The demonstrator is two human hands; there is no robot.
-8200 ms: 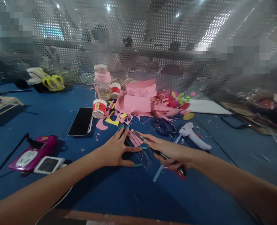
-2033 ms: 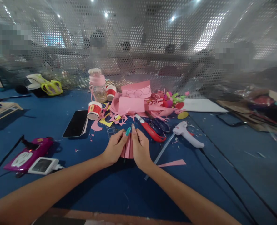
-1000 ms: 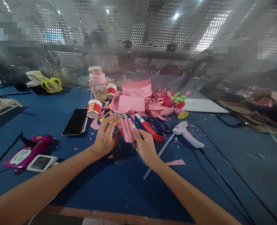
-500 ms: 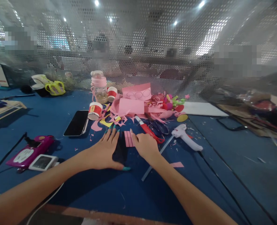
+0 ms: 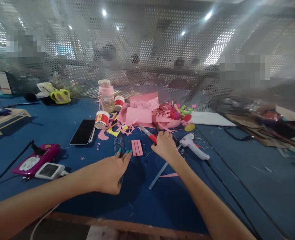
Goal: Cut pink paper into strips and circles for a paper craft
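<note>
My left hand (image 5: 110,175) is closed at the near end of a clear plastic stencil ruler (image 5: 118,144). Its fingers and thumb are bent around the ruler, and that end is hidden under the hand. A small pink card piece (image 5: 137,148), marked by dark lines into strips, lies flat just right of my left fingers. Further right, my right hand (image 5: 165,145) grips the red handle of a utility knife (image 5: 151,136), whose pale blade end points up and left. Dark scissors beside the knife are mostly covered by that hand.
A white glue gun (image 5: 194,146) with a clear glue stick (image 5: 158,176) lies right. Pink paper scraps (image 5: 139,115), paper cups (image 5: 102,120) and a bottle (image 5: 106,96) stand behind. A phone (image 5: 83,132) and a purple power strip (image 5: 37,160) are left.
My right hand has left the pink card piece and moved right onto the knife. My left hand has gone from spread flat to bent, shifting the ruler left, away from the card.
</note>
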